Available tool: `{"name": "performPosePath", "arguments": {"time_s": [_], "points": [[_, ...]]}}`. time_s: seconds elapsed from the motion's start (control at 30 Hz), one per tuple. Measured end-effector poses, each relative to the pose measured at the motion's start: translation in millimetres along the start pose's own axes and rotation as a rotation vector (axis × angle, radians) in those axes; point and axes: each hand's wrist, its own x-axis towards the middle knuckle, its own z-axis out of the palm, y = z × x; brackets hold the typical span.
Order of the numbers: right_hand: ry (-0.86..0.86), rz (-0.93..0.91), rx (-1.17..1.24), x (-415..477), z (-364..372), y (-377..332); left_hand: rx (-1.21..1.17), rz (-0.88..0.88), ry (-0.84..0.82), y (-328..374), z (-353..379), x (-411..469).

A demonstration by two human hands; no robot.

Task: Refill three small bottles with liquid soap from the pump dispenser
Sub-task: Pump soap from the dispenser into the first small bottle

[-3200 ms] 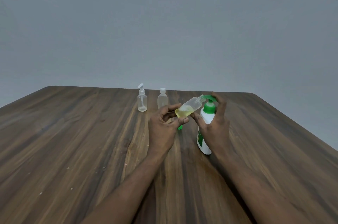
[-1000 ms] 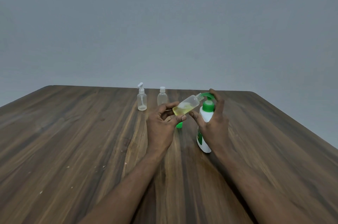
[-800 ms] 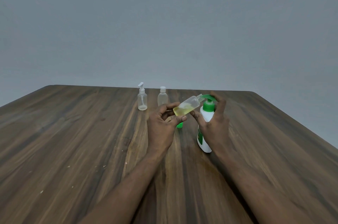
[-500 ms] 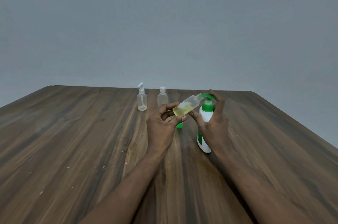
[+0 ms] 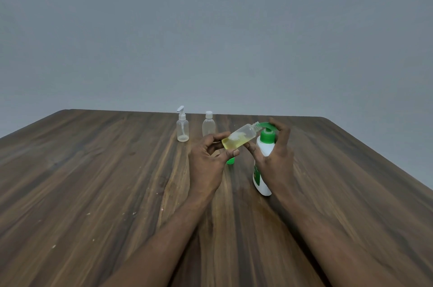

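My left hand (image 5: 207, 164) holds a small clear bottle (image 5: 240, 138) tilted, its open neck up against the green spout of the pump dispenser (image 5: 263, 160). Yellowish soap lies in the bottle's lower end. My right hand (image 5: 276, 157) is wrapped around the white dispenser, with fingers on top of its green pump head. The dispenser stands on the wooden table (image 5: 117, 181). A green cap (image 5: 230, 160) rests on the table, partly hidden behind my left fingers.
Two more small clear bottles stand farther back: a pump-top bottle (image 5: 182, 128) on the left and a white-capped bottle (image 5: 208, 124) beside it. A plain grey wall lies beyond the table's far edge.
The pump head has bobbed down and up slightly under my right fingers. The tilted bottle stays at the spout. Both hands remain in nearly the same place.
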Motion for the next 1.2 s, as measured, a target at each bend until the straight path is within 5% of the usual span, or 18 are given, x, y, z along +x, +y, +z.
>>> {"name": "performPosePath", "arguments": {"time_s": [1.2], "points": [[-0.023, -0.013, -0.020, 1.0, 0.2, 1.6, -0.014, 0.014, -0.012, 0.0, 0.1, -0.6]]}}
